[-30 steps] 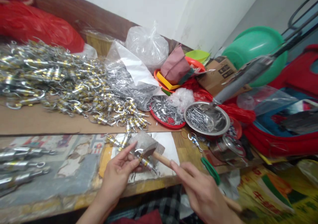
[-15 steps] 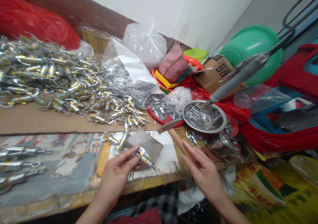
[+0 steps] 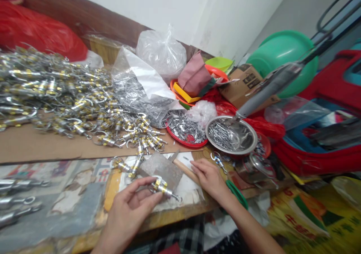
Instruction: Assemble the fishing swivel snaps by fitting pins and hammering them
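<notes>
My left hand point(image 3: 129, 207) pinches a small silver and gold swivel clasp point(image 3: 162, 187) by its body, just over the near edge of a grey metal block point(image 3: 162, 167). My right hand point(image 3: 210, 177) lies palm down on the wooden handle of a hammer point(image 3: 182, 167). The hammer rests on the white sheet beside the block, its head pointing away from me. Two more clasps point(image 3: 126, 165) lie to the left of the block.
A big heap of finished clasps point(image 3: 64, 92) covers the brown cardboard at left. A steel bowl point(image 3: 248, 143) and a red plate point(image 3: 197, 144) hold small pins. Green scissors point(image 3: 237, 194) lie at the table edge. Plastic bags point(image 3: 160, 53), a box point(image 3: 245, 81) and a green basin point(image 3: 282, 53) crowd the back.
The hammer went up off the block, then came down flat on the table under my right hand. My left hand kept the clasp and drew it slightly toward me.
</notes>
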